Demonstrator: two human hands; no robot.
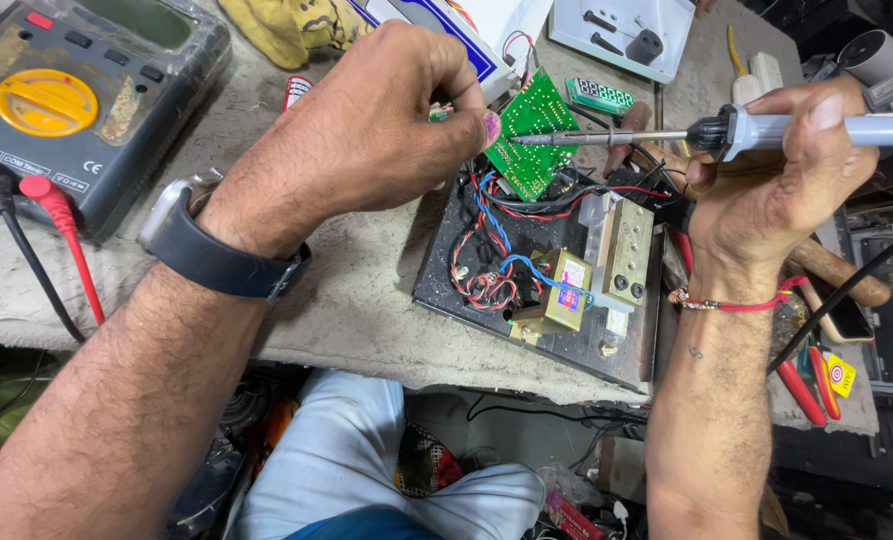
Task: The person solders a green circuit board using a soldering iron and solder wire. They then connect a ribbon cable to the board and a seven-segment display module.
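The left hand [367, 120] pinched the small green circuit board [534, 132] upright above the dark metal chassis plate [527, 300] while the right hand [777, 170] gripped a grey-handled soldering iron [767, 128], its tip touching that board.

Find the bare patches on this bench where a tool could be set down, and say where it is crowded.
Bare cloth lies between the multimeter and the black tray, below the left hand. Crowded: the tray's wiring around the green board, and the bench edge beyond the right hand with its soldering iron.
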